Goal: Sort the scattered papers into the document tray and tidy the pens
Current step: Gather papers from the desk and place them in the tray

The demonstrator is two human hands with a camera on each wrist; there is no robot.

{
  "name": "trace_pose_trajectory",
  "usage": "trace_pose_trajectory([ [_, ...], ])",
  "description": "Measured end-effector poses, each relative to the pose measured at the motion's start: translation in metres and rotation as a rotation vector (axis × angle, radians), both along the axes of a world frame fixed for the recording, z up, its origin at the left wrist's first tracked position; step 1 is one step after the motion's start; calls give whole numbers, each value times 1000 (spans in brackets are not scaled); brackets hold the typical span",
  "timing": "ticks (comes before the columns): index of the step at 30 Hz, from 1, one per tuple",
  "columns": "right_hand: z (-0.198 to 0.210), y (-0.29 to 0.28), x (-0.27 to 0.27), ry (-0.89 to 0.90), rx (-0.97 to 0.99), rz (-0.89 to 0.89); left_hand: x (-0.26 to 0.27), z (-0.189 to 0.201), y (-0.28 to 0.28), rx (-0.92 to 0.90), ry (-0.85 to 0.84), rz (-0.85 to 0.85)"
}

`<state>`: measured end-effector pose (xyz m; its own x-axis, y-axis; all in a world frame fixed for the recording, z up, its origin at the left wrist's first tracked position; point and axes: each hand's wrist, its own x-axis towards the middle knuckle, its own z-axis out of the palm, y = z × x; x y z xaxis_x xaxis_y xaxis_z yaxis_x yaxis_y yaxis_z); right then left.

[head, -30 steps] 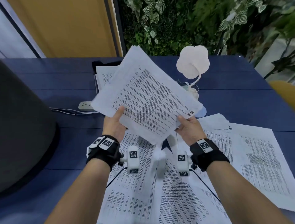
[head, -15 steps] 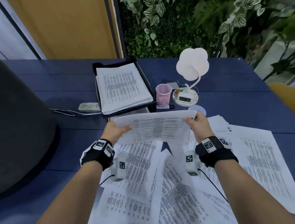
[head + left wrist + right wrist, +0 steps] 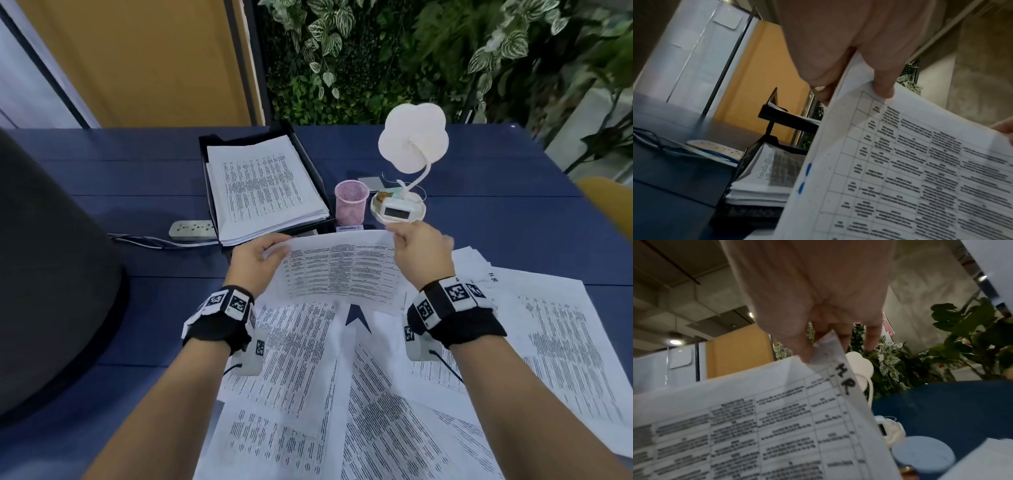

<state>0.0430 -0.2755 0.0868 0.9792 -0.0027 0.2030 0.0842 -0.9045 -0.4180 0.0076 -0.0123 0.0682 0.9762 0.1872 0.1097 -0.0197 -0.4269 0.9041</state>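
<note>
Sheet [image 3: 342, 270]: one printed page with a table, held off the surface [image 3: 102, 192] between your two hands, just in front of the tray [image 3: 310, 150]. It lies nearly flat, far edge raised.

Left hand [image 3: 253, 262]: grip closed on the sheet's left edge, thumb [image 3: 882, 84] on top, fingers [image 3: 824, 92] curled beneath the page. A ring shows on one finger in the left wrist view.

Right hand [image 3: 423, 255]: grip pinching the far right corner between thumb [image 3: 797, 340] and fingertips. That corner is hand-marked "HR" in the right wrist view.

Tray: one black unit with two levels seen in the left wrist view, a paper stack [image 3: 263, 185] on the upper level and another stack [image 3: 766, 175] on the lower one. Sheet count per stack cannot be told.

Loose papers [image 3: 308, 394]: many overlapping on the surface below your wrists, too overlapped to count exactly.

Other items, one each: pink mesh cup [image 3: 352, 205] just right of the tray; marker [image 3: 351, 228] lying at its foot; white flower-shaped lamp [image 3: 412, 147] with a small clock in its base; power strip [image 3: 193, 229] left of the tray; pale blue disc [image 3: 923, 454] beside the lamp base.
</note>
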Motion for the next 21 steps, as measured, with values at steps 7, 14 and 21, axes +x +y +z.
trace_pose_trajectory([
  [7,15,28,-5,130,-228,231,4,19,-13,-24,-20,-142],
  [14,20,3,-10,249,538,182,2,14,3,-88,-108,339],
  [21,-6,12,-15,231,1146,194,-4,13,-21,-372,75,102],
])
